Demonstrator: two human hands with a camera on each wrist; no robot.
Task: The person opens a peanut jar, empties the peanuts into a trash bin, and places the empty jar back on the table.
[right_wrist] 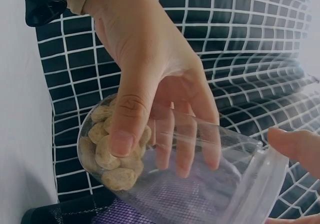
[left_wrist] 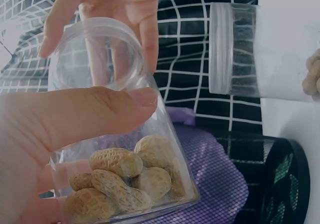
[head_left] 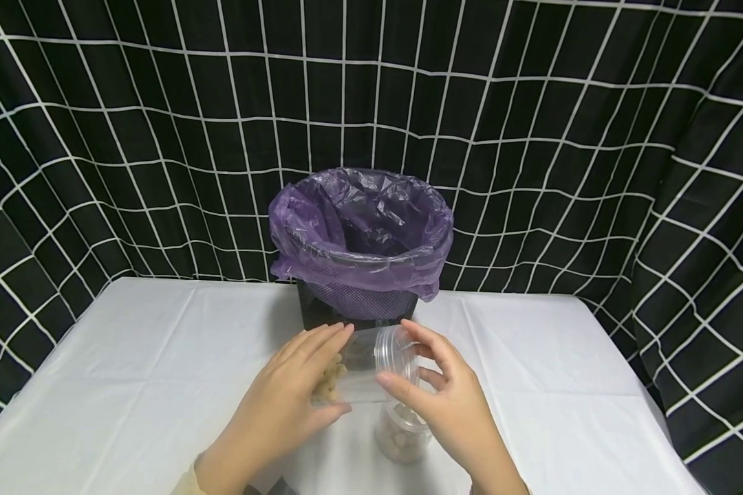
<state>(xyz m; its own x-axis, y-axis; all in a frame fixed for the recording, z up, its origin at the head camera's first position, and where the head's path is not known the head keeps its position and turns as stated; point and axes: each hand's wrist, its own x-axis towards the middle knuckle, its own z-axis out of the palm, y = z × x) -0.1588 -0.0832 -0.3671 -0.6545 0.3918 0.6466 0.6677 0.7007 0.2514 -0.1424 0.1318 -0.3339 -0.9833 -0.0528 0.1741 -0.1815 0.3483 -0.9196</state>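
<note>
- Left hand point(head_left: 297, 392) grips a clear plastic jar point(head_left: 362, 368), tipped on its side and lifted off the bench point(head_left: 130, 385). Thumb across one wall, fingers wrapped around the far side.
- Left wrist view: thumb point(left_wrist: 75, 119) lies flat on the jar wall point(left_wrist: 165, 134), peanuts in the shell point(left_wrist: 125, 176) piled in the bottom end just under it.
- Right wrist view: same grasp from the other side, left thumb point(right_wrist: 127, 119) pressed on the jar point(right_wrist: 190, 174) over the peanuts point(right_wrist: 107, 156), remaining fingers seen through the plastic.
- Right hand point(head_left: 446, 392) is at the jar's open end, thumb and fingertips curled on the clear round lid point(head_left: 396, 354). Lid sits at the mouth; can't tell if it's seated or already free.
- Jar sits between the two hands, in front of the bin, mouth pointing toward the right hand.
- Second clear jar point(head_left: 402, 433) with peanuts stands upright on the bench, directly below the right hand, partly hidden by it.
- Black mesh bin point(head_left: 356, 313) with purple liner bag point(head_left: 359, 227) stands on the bench just behind the hands, near the back edge.
- Bench has a white cover. Black cloth with white grid point(head_left: 161, 137) hangs behind and to both sides.
</note>
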